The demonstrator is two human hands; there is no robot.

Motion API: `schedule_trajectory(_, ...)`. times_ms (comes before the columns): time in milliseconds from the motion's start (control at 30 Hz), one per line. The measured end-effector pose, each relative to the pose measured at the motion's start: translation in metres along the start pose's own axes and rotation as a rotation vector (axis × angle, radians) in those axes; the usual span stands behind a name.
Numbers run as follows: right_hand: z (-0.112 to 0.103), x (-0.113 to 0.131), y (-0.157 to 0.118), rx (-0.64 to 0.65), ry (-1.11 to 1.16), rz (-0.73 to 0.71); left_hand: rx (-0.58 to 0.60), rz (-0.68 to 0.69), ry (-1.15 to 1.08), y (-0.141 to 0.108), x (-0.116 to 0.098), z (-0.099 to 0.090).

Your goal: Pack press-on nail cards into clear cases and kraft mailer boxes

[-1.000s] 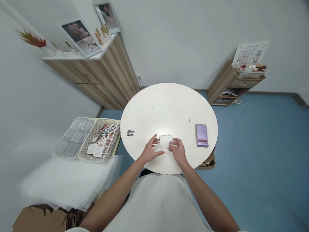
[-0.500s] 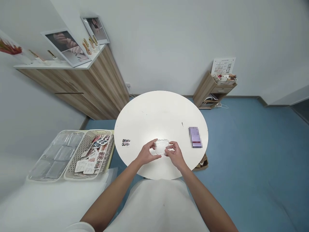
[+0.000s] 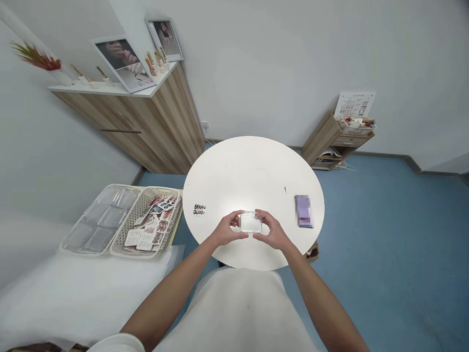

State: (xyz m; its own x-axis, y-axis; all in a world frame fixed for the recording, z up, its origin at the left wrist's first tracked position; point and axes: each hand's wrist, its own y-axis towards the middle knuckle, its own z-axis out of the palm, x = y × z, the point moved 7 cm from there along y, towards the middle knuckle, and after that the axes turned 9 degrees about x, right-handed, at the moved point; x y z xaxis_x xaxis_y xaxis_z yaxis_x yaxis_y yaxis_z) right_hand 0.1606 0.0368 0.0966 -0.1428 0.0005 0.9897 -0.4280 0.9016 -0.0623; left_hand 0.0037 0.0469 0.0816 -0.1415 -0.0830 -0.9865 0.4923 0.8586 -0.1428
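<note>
A small clear plastic box is held above the near part of the white round table. My left hand grips its left side, thumb at the near edge and fingers at the far edge. On the opposite side, my right hand holds it the same way. Whether the box has anything in it I cannot tell. To the left on the table lies a small sheet of dark press-on nails. A purple packet, partly blurred, lies near the table's right edge.
At left, a white basket holds printed cards, beside a tray of clear packs. A wooden cabinet with picture frames stands at back left, a small wooden shelf at back right. A cardboard box sits below the table's right edge.
My right fingers have shifted from the box's near right corner to its right side, thumb and fingers now spread along it. The whole view has swung slightly left.
</note>
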Motion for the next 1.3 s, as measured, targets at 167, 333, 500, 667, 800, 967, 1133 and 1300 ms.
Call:
schedule_trajectory(167,0.0,0.003,0.003,-0.02,0.038,-0.029,-0.005,-0.032,-0.093,-0.003,0.004,0.003)
schedule_trajectory(333,0.0,0.002,0.006,-0.03,0.172,-0.022,-0.008,0.022,-0.102,-0.002,0.001,0.002)
schedule_trajectory(500,-0.003,-0.004,0.008,-0.054,0.307,0.007,0.004,-0.014,-0.109,-0.002,0.004,0.008)
schedule_trajectory(667,-0.004,-0.002,0.008,-0.02,0.241,-0.008,0.01,-0.043,-0.242,-0.004,0.009,0.015)
schedule_trajectory(800,-0.004,-0.005,0.004,-0.021,0.218,-0.043,0.003,-0.107,-0.384,-0.007,0.02,0.012)
schedule_trajectory(967,0.003,-0.017,0.004,0.016,0.197,0.063,-0.027,-0.177,-0.346,-0.012,0.039,0.005)
schedule_trajectory(1133,0.005,-0.028,0.011,-0.006,0.155,0.217,-0.085,-0.193,-0.287,-0.015,0.05,0.001)
schedule_trajectory(1300,0.005,-0.038,0.015,-0.094,0.148,0.315,-0.043,-0.158,-0.231,-0.016,0.05,0.003)
